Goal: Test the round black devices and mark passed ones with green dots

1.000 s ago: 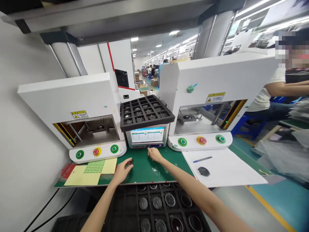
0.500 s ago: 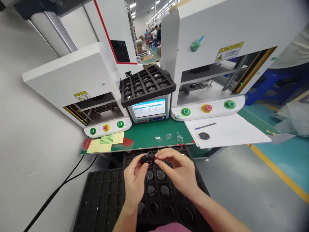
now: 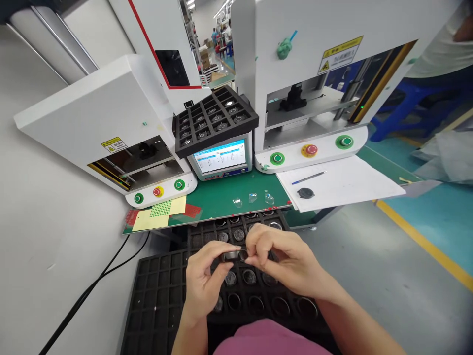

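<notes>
While gripping a dark part (image 3: 231, 255) in the left hand (image 3: 202, 278) and pinching its edge in the right hand (image 3: 284, 254), looks mid-job tbh, held over the tray (image 3: 199, 238), not set down yet, with more discs (image 3: 249, 277) just below the hands, can't tell which ones finished.

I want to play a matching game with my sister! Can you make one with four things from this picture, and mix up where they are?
Things:
1. Pen
2. Left hand and right hand
3. Black tray with round parts
4. Yellow sheet with green dots

Places:
A. Just above the lit screen
B. On the green bench, near its left end
C. At a small dark part
D. On white paper

Right pairs: 1-D, 2-C, 3-A, 4-B
</notes>
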The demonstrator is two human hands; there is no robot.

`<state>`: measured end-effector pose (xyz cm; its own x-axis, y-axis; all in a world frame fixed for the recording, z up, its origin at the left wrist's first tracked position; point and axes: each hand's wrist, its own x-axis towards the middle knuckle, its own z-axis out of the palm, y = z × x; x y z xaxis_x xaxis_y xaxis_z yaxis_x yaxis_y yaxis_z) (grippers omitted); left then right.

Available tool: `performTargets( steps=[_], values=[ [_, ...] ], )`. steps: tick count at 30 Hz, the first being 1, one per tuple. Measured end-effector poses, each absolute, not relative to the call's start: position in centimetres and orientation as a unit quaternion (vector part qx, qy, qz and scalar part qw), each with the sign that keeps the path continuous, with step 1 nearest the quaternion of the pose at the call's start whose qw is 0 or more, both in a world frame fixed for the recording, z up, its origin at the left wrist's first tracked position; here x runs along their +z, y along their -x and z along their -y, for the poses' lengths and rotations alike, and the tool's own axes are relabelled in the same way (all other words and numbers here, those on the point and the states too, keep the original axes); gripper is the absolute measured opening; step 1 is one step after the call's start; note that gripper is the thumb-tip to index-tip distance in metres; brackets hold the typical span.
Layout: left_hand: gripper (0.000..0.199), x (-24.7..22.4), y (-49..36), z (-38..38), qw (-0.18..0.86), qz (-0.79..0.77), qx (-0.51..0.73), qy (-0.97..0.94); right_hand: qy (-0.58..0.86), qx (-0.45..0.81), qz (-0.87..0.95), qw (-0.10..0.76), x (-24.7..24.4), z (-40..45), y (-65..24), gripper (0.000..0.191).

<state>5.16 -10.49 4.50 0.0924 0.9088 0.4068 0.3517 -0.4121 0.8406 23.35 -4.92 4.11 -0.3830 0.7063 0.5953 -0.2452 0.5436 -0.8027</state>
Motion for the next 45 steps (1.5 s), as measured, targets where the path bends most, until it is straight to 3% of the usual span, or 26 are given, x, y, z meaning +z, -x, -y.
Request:
performTargets(
  steps=[5, 12, 21, 25, 31, 35, 41, 45],
  values=[
    [0.023, 4.3, -5.3, 10.4, 0.279, -0.453, 0.503, -0.682, 0.172, 0.433, 0.662, 0.587, 3.3, 5.3, -22.8, 0.013],
    [0.025, 4.4, -5.2, 10.2, 0.282, -0.449, 0.515, -0.673, 0.197, 0.367, 0.635, 0.651, 3.0, 6.0, -22.1, 0.019],
    [0.014, 3.5, -4.9, 10.3, 0.340, -0.485, 0.517, -0.617, 0.179, 0.353, 0.731, 0.556, 3.4, 5.7, -22.7, 0.016],
    [0.013, 2.7, -5.3, 11.1, 0.286, -0.508, 0.538, -0.608, 0.170, 0.319, 0.768, 0.528, 2.5, 6.1, -22.3, 0.023],
    [0.018, 1.6, -5.5, 11.6, 0.167, -0.527, 0.547, -0.629, 0.231, 0.305, 0.673, 0.633, 1.2, 6.4, -20.6, 0.021],
    [0.020, 1.2, -5.1, 11.3, 0.144, -0.529, 0.538, -0.640, 0.259, 0.340, 0.637, 0.642, 1.3, 6.6, -20.1, 0.017],
    [0.030, -0.5, -6.0, 11.5, 0.066, -0.542, 0.535, -0.644, 0.256, 0.216, 0.669, 0.664, 1.0, 6.2, -19.8, 0.024],
    [0.037, -1.8, -6.8, 11.6, 0.028, -0.545, 0.541, -0.640, 0.262, 0.201, 0.672, 0.663, 0.7, 6.6, -19.4, 0.026]
  ],
)
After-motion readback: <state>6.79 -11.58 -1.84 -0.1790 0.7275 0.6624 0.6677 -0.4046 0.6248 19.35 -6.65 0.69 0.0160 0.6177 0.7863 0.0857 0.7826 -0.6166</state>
